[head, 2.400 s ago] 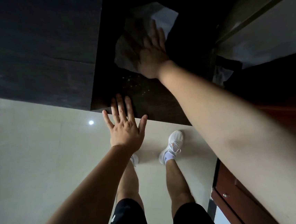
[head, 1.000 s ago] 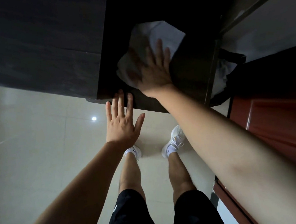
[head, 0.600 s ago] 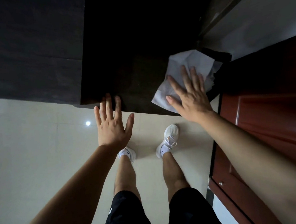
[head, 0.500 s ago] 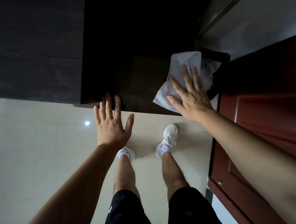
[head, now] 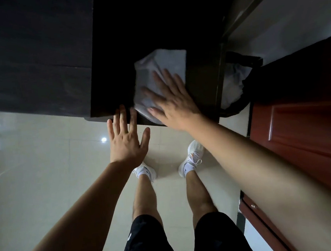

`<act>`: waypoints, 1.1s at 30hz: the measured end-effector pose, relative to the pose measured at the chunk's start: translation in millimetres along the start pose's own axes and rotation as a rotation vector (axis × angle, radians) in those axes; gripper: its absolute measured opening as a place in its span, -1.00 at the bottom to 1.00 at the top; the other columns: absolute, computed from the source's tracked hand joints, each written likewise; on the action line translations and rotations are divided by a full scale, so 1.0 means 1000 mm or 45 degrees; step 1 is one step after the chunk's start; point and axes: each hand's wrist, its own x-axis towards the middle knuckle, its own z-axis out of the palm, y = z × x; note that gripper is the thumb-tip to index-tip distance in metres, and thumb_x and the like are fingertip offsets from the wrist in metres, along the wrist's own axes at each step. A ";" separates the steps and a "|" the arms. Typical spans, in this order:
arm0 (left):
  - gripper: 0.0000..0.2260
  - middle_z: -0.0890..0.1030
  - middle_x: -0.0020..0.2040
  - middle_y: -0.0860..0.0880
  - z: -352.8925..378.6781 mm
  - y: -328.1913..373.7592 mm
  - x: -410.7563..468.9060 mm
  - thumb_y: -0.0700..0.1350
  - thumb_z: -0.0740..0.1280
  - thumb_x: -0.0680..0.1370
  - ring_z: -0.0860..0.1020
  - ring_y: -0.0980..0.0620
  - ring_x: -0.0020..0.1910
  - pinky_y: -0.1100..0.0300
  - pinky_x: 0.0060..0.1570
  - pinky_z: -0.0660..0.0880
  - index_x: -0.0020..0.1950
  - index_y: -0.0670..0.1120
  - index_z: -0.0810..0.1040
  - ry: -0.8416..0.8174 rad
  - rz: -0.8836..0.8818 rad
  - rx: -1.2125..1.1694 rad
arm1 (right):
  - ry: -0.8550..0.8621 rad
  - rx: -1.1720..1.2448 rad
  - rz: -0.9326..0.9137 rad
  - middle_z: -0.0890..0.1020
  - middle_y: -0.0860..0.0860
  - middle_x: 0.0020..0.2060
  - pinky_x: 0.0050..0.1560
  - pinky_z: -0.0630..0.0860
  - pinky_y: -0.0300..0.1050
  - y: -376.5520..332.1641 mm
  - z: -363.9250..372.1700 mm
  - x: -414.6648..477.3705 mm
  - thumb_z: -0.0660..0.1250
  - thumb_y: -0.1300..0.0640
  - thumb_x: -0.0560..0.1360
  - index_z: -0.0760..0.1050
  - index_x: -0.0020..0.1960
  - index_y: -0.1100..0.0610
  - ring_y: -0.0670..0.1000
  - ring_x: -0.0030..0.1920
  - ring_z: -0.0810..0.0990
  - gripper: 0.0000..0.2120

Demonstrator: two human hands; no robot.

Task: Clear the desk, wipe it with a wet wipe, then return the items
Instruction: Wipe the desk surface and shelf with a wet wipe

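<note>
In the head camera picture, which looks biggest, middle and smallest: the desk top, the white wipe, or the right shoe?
1. The desk top looks biggest by far.
2. The white wipe under the right hand comes next.
3. The right shoe looks smallest, though it is farther from the camera, so its true size is unsure.

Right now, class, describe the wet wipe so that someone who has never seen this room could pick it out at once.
Start at the dark desk that fills the top middle of the view. Near its front edge, above the person's white shoes, the right hand lies flat with spread fingers on the wet wipe. It is the only pale, crumpled sheet on the black top; the other pale material sits in the black bin beside the desk.
</note>
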 end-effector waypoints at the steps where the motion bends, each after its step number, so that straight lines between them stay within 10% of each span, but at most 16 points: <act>1: -0.32 -0.04 0.62 -0.21 0.000 0.000 0.000 0.24 -0.03 0.60 -0.08 -0.16 0.60 -0.07 0.55 -0.21 0.63 -0.10 0.00 -0.004 -0.001 0.001 | -0.005 0.014 0.006 0.09 0.19 0.62 0.58 -0.04 0.24 0.012 0.003 -0.019 0.00 -0.28 0.65 0.17 0.61 -0.11 0.28 0.61 -0.02 -0.42; 11: -0.28 -0.12 0.62 -0.19 0.004 -0.002 0.000 0.32 -0.03 0.59 -0.14 -0.16 0.60 -0.06 0.54 -0.28 0.63 -0.04 -0.12 -0.039 0.015 0.061 | -0.113 0.083 0.403 -0.26 0.13 0.62 0.56 -0.30 0.26 0.055 -0.033 0.036 -0.14 -0.40 0.59 -0.20 0.63 -0.17 0.29 0.58 -0.33 -0.31; 25: -0.37 0.13 0.56 -0.28 0.009 0.028 0.014 0.33 0.06 0.57 0.04 -0.27 0.55 -0.25 0.52 -0.12 0.59 0.12 0.11 0.093 -0.199 -0.069 | -0.044 0.027 0.080 -0.02 0.20 0.63 0.59 -0.05 0.26 0.050 0.017 -0.093 -0.03 -0.34 0.64 0.08 0.64 -0.08 0.29 0.62 -0.11 -0.36; 33: -0.37 0.12 0.56 -0.28 0.017 0.029 0.018 0.36 0.08 0.55 0.03 -0.30 0.54 -0.30 0.50 -0.10 0.58 0.20 0.06 0.124 -0.196 0.000 | 0.026 0.107 0.499 -0.18 0.14 0.63 0.53 -0.25 0.34 0.066 -0.015 0.036 -0.14 -0.41 0.58 -0.15 0.63 -0.18 0.38 0.57 -0.26 -0.30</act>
